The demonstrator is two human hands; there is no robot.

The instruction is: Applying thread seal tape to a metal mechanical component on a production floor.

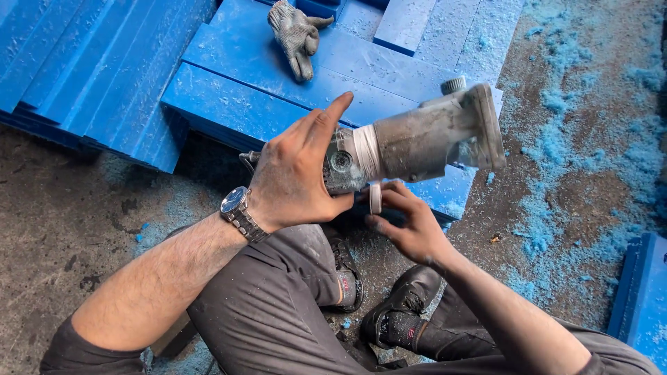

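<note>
A dusty grey hand-held power tool (424, 142) with a flat base plate at its far end lies sideways in front of me, a white band wrapped round its body. My left hand (299, 170), a watch on its wrist, grips the tool's near end with the index finger stretched out. My right hand (406, 222) is just below the tool and pinches a small round white cap (375, 198) between fingers and thumb.
Stacked blue plastic sheets (104, 69) fill the upper left and centre, with a grey work glove (297, 35) lying on them. Blue shavings (556, 146) cover the concrete floor at right. Another blue sheet (643, 292) stands at the right edge. My crossed legs and dark shoes are below.
</note>
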